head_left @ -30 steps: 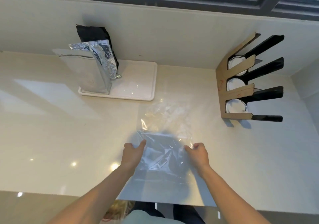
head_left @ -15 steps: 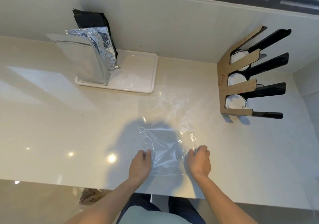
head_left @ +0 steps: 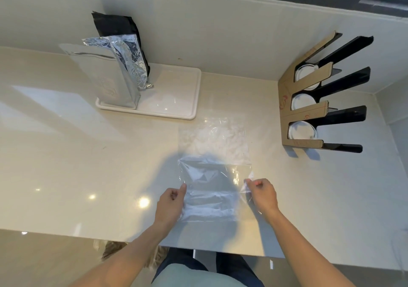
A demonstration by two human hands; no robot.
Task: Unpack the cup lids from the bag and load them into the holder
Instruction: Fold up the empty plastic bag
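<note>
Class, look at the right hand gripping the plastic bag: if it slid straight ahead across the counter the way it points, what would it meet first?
The right hand points up and slightly left. Its path runs along the flat clear bag, then probably reaches the white tray; depth is uncertain. The lid holder lies off to the right.

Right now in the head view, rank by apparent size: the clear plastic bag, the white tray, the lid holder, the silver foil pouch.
1. clear plastic bag, though nearest the camera
2. white tray and lid holder: too alike to rank
3. silver foil pouch
</note>
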